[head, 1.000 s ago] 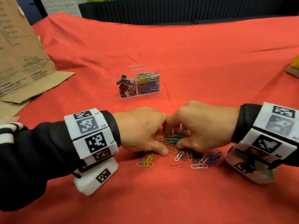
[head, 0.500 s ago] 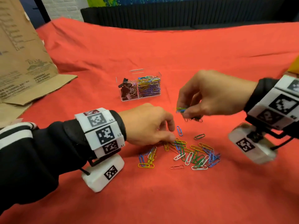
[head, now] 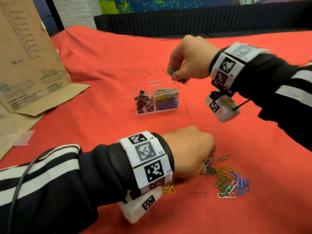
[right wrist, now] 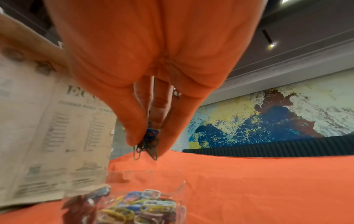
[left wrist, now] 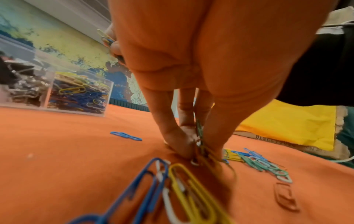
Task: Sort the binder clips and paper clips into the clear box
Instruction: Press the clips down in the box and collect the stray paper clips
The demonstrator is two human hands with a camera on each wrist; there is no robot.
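Note:
A clear two-part box (head: 140, 112) (left wrist: 76, 75) (right wrist: 178, 188) stands mid-cloth, black binder clips (head: 143, 103) in its left half and coloured paper clips (head: 166, 99) in its right half. My right hand (head: 175, 76) (right wrist: 146, 142) hovers just above the right half, pinching a bunch of paper clips (head: 170, 72). My left hand (head: 206, 168) (left wrist: 197, 145) is down on the loose pile of paper clips (head: 231, 181) near the front, with its fingertips pinching a few of them. More loose clips (left wrist: 182, 189) lie under the left wrist.
A red cloth (head: 104, 68) covers the table. A brown paper bag (head: 25, 65) stands at the left, with flat cardboard beside it. A yellow sheet (left wrist: 291, 125) lies to the right. A dark ribbed edge (head: 185, 22) runs along the back.
My right hand lifted off the loose pile with a bunch of paper clips and carried them back to above the box. My left hand stayed on the pile, gathering clips.

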